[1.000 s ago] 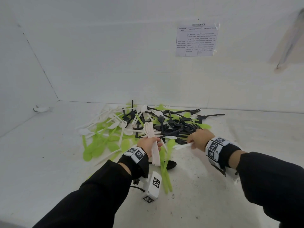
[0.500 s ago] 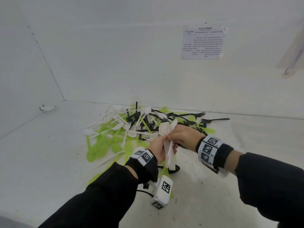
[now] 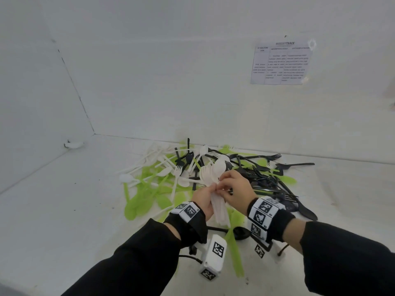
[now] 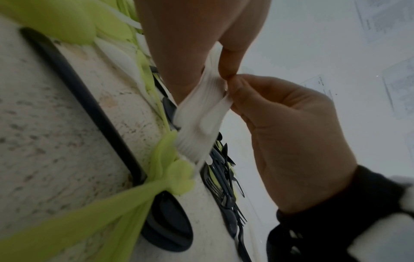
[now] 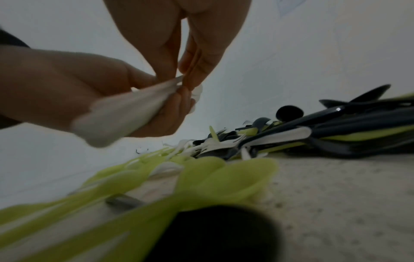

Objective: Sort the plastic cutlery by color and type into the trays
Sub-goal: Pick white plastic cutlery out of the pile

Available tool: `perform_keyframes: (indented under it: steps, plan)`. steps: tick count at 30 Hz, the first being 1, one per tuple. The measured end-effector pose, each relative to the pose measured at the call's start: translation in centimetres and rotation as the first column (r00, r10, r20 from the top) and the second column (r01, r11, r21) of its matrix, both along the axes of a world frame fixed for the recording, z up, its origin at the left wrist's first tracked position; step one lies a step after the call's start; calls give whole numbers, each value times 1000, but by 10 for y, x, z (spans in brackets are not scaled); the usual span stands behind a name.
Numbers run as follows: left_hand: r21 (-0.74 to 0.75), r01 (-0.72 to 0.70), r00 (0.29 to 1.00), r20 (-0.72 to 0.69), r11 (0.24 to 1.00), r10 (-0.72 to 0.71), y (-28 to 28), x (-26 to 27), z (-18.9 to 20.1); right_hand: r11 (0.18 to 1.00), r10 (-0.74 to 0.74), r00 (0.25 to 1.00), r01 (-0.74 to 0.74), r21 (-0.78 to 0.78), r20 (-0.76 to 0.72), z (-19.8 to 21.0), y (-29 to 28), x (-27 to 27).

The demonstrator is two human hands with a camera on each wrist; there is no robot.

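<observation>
My left hand (image 3: 206, 195) grips a bundle of white cutlery (image 3: 213, 171) upright, spoon bowls and tines at the top and handles hanging below the palm. My right hand (image 3: 229, 184) pinches the bundle's side with thumb and fingertips. The left wrist view shows the stacked white handles (image 4: 199, 115) between both hands; in the right wrist view the bundle (image 5: 125, 115) points down-left. Behind the hands lies a mixed pile of white, green and black cutlery (image 3: 188, 165) on the white table (image 3: 64, 210). No tray is in view.
Green spoons (image 3: 149, 195) spread left of the hands and black forks (image 3: 267, 174) lie to the right. A black spoon (image 3: 241, 232) and green pieces (image 3: 235, 248) lie under my wrists. White walls close the back and left. A printed sheet (image 3: 281, 61) hangs on the back wall.
My right hand left the pile on the right and came over to the bundle in my left hand. Both hands now meet on the white cutlery, which is held slightly higher.
</observation>
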State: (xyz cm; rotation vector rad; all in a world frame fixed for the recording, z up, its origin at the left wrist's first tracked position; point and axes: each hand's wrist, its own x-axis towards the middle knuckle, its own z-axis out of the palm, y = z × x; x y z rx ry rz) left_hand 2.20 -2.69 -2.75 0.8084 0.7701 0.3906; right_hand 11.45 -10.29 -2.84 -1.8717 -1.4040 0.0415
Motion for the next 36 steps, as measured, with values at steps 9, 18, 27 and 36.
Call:
perform_keyframes:
  steps: [9,18,27,36]
  plan:
    - [58,-89,994,-56,994,92,23,8,-18,954,-297,827,278,-111,-477,9,20,-6]
    - [97,-67,995,-70,993,74,39,7,-23,945,-284,878,188,-267,-385,7,32,-3]
    - [108,-65,997,-27,992,68,48,1,-23,955,-255,863,156,-251,-436,9,48,-7]
    - [45,-116,991,-66,992,119,54,-8,-14,971,-113,891,5,-240,-440,7,61,-9]
